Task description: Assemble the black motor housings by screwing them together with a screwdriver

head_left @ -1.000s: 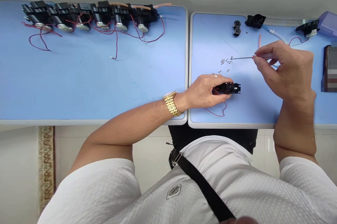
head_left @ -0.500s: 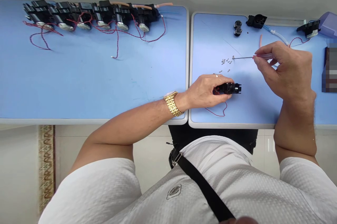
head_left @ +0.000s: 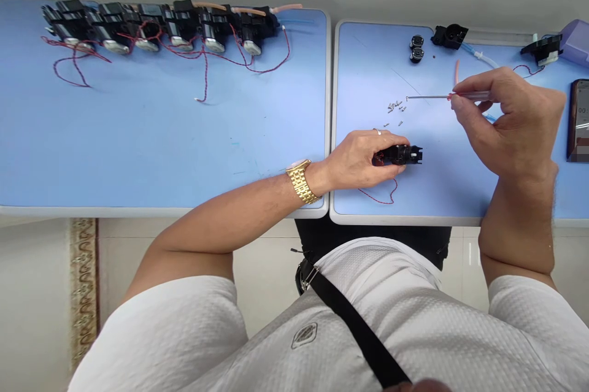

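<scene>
My left hand (head_left: 368, 157) is closed round a black plastic motor assembly (head_left: 408, 154) on the right-hand table, thumb and fingers on opposite sides of it. A twisted red and dark wire (head_left: 390, 200) trails out below that hand. In a pinch, my right hand (head_left: 510, 116) holds a thin screwdriver (head_left: 427, 97), its shaft pointing left. A tiny bright screw (head_left: 407, 99) appears to sit at the screwdriver's tip. Just left of and below the tip lies a loose cluster of small screws (head_left: 394, 107).
On the left table (head_left: 138, 153), several black motor assemblies (head_left: 211, 33) with red wires line the back edge. Behind my hands are two black cylindrical parts (head_left: 416, 48), a black housing (head_left: 450, 36) with tubing, and another assembly (head_left: 543, 48). A phone (head_left: 578, 119) lies far right.
My right hand has shifted right with the screwdriver, whose tip has drawn a little away from the screw cluster, a screw seemingly on it. My left hand stays on the motor assembly.
</scene>
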`<state>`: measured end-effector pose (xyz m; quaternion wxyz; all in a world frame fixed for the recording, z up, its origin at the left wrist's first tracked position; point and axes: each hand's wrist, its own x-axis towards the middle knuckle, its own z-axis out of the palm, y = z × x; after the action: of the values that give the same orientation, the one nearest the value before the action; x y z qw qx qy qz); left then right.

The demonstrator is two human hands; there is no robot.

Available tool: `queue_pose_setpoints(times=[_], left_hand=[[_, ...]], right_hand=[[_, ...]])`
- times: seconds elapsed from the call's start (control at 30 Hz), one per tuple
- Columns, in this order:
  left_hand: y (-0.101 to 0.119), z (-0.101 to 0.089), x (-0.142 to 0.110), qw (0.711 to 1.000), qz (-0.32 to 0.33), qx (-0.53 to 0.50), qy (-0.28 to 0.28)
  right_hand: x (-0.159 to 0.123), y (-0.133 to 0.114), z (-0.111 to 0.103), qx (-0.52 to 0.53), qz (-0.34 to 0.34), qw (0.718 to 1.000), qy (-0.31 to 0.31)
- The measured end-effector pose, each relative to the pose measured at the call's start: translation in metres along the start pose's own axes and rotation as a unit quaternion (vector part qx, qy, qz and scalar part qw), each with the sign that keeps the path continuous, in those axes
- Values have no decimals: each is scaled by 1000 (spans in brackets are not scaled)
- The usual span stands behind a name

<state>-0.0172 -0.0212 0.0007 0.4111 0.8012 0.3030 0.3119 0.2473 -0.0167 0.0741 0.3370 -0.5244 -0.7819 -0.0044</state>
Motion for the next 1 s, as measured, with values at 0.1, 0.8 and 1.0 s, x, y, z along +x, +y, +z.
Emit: queue_pose_setpoints(times=[0.1, 0.8, 1.0], left_hand=[[1, -1, 1, 1000, -13, -12, 1], [-10, -5, 5, 954, -124, -270, 40], [-10, -5, 6, 945, -128, -300, 37]], right_hand=[[2, -3, -1, 31, -10, 999, 18], [-6, -24, -23, 234, 53, 971, 11], [-4, -18, -17, 284, -1, 959, 28]])
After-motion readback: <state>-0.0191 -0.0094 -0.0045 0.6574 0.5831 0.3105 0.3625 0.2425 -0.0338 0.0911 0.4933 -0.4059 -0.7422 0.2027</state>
